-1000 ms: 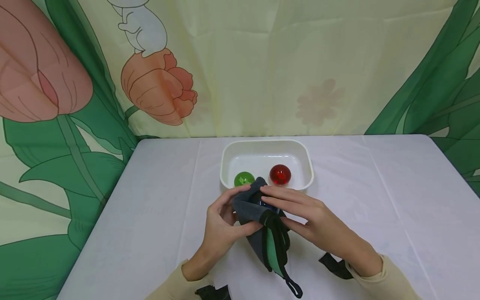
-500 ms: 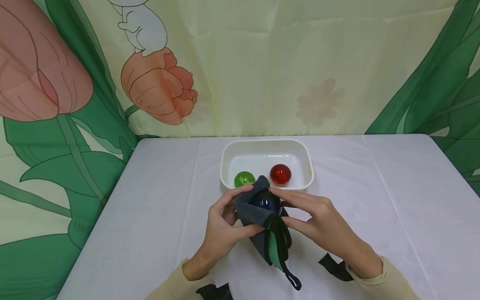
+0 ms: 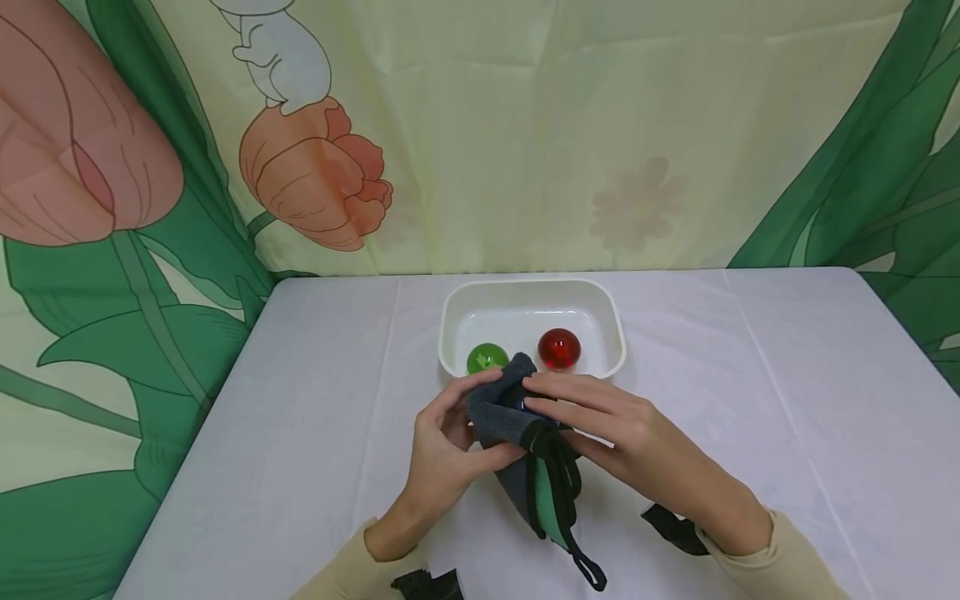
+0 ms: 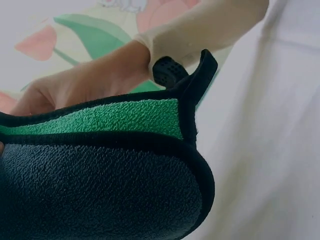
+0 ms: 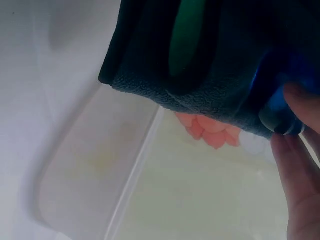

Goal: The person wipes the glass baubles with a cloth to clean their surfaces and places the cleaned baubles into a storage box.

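Note:
A dark blue-grey towel (image 3: 513, 492) with black edging, a green face and a hanging loop is folded round a blue glassy ball (image 5: 285, 102). My left hand (image 3: 442, 442) grips the towel from the left, thumb in front and fingers behind. On the other side my right hand (image 3: 630, 429) pinches the ball at the towel's open fold. Its fingers cover most of the ball in the head view. In the left wrist view the towel (image 4: 110, 190) hides much of the hand behind it.
Just beyond the hands a white tray (image 3: 617, 333) holds a green ball (image 3: 487, 357) and a red ball (image 3: 559, 348). A white cloth (image 3: 322, 400) covers the table. Behind hangs a printed curtain (image 3: 480, 150). Black straps (image 3: 671, 529) are at both wrists.
The right fingers drew back to the ball's side half a second ago, baring it. Now they lie over its top again. The left hand keeps its grip on the towel.

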A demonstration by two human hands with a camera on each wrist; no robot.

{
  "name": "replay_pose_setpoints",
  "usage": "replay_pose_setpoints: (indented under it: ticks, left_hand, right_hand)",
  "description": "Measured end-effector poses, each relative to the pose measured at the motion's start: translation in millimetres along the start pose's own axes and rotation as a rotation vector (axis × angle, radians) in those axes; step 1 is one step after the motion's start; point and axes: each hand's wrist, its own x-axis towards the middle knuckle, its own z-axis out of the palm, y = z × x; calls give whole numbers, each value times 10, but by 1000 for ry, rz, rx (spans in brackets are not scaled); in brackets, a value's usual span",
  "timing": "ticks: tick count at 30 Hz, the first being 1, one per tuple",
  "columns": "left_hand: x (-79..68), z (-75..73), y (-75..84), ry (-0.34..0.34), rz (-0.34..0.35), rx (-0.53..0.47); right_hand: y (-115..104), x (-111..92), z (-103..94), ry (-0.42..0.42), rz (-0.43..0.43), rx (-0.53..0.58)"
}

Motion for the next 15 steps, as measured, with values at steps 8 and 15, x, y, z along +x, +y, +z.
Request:
replay_pose_setpoints:
  ticks: [8, 15]
  left_hand:
    - [2, 11, 14, -8, -2, 48]
    - [-5, 13, 27, -15, 13, 53]
  right_hand:
    - [-4, -51, 21, 45, 76, 30]
    - [-25, -116, 47, 74, 280, 119]
